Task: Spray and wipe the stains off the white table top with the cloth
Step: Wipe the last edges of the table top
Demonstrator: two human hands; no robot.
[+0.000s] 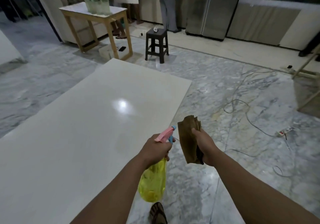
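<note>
**mopguy:** head cam only here. Left hand (155, 148) has its fingers (167, 155) wrapped round the neck of the yellow spray bottle (152, 184), pink nozzle (165, 133) aimed over the white table (78, 137), guessing ready to spritz.

**tilefan:** and the other one?

**mopguy:** Right hand (205, 147) is clenched on a folded brown cloth (187, 140), held just off the table's near edge, above the floor (225, 102). Folded probably for a flat wiping face. Can't spot stains, just glare.
</note>
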